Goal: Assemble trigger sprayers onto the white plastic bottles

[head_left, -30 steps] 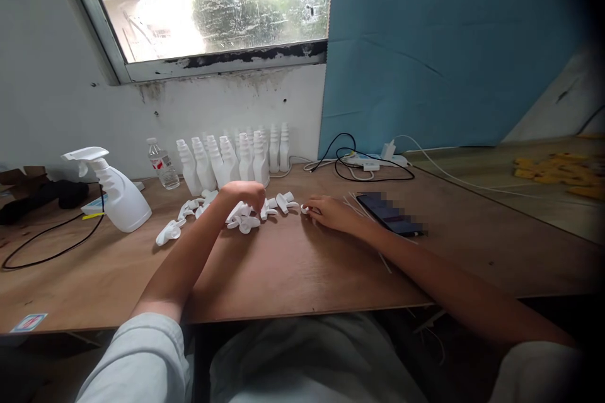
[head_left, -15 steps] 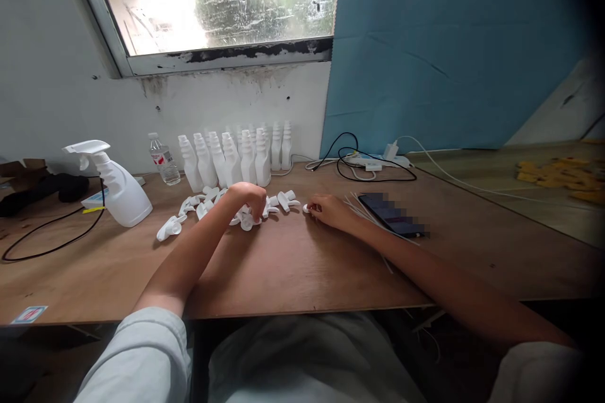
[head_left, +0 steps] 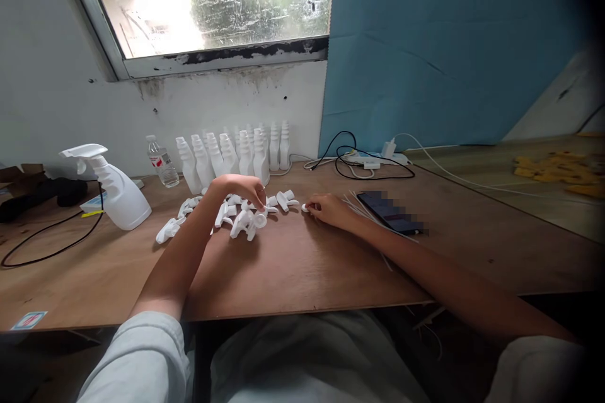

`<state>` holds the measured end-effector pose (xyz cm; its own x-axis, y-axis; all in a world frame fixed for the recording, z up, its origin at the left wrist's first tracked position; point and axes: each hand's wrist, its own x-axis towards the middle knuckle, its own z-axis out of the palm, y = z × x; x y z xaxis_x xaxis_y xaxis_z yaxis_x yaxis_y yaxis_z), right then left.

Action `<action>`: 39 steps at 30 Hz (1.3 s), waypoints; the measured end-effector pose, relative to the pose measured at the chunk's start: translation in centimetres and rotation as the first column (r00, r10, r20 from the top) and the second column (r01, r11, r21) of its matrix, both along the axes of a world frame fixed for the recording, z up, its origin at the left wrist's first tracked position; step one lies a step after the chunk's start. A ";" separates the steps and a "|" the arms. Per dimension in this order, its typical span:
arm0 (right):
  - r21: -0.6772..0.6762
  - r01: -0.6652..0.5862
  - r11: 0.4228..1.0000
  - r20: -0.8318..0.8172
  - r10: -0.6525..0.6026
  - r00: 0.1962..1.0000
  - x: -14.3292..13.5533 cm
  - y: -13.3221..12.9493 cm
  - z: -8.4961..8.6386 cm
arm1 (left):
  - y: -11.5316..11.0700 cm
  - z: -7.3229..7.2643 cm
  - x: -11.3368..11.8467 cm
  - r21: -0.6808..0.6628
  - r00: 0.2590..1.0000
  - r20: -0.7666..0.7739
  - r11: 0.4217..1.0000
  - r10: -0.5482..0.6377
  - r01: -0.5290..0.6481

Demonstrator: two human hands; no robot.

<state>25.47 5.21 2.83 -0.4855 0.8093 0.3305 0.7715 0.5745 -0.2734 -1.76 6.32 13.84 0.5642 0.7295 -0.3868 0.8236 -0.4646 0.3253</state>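
My left hand (head_left: 243, 186) reaches down into a loose heap of white trigger spray heads (head_left: 243, 223). Its fingers are closed at the tips on a spray head (head_left: 271, 209) at the heap's right side, which they partly hide. To the right, my right hand (head_left: 327, 209) rests low over the table, thumb and fingers pinched on a small white plastic piece (head_left: 305, 208). Most of that piece is covered by the fingers. Between the hands lies another spray head (head_left: 286, 200). Behind the heap, several white bottles without heads (head_left: 244, 154) stand upright in rows.
A white spray bottle (head_left: 123, 198) with its head on stands at the left, near a clear water bottle (head_left: 162, 162). Right of my right hand lie thin white tubes (head_left: 366, 214) and a dark phone (head_left: 390, 213). Cables and a power strip (head_left: 378, 157) run along the back.
My left hand has lifted slightly and shifted over the heap, uncovering spray heads in front of it. Some heads have moved closer to me. My right hand stays nearly in place.
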 end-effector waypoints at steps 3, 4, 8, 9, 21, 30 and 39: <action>-0.002 -0.018 1.000 -0.010 0.018 1.000 0.0 -0.1 0.0 | 0.1 0.3 0.1 -0.072 0.990 0.134 0.996 -0.050 0.060; -0.006 -0.022 1.000 -0.012 0.022 1.000 0.0 -0.1 -0.1 | 0.1 0.2 0.3 -0.112 0.979 0.193 0.990 -0.064 0.087; -0.015 -0.011 1.000 -0.002 0.011 1.000 0.1 0.1 -0.2 | -0.8 -1.7 1.8 -0.246 0.895 0.446 0.961 -0.003 0.126; -0.013 -0.007 1.000 0.003 0.008 1.000 0.1 0.1 -0.2 | -1.4 -2.7 2.2 -0.265 0.859 0.510 0.958 0.039 0.114; 0.007 -0.045 0.999 0.026 0.045 0.999 0.1 -0.5 0.2 | -7.5 -11.6 4.2 -0.372 0.520 0.726 0.893 0.450 -0.254; 0.051 -0.060 0.997 0.068 0.056 0.996 0.6 0.9 -1.1 | -7.4 -12.6 4.2 -0.213 0.550 0.770 0.943 0.324 -0.257; 0.076 0.004 0.997 0.022 -0.006 1.000 0.4 0.7 -1.4 | -7.1 -13.0 4.0 -0.207 0.572 0.760 0.949 0.309 -0.238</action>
